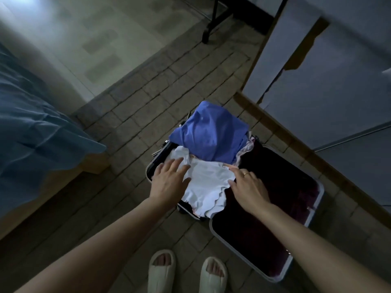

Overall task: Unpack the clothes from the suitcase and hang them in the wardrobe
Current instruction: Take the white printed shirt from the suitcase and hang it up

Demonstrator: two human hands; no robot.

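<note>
Both hands lie flat with straight fingers on the white garment [206,182] in the open suitcase [317,187]: left hand [169,180] on its left edge, right hand [247,187] on its right.

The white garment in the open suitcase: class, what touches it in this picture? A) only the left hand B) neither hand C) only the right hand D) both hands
D: the left hand lies flat on the white garment and the right hand rests on its other edge.
</note>
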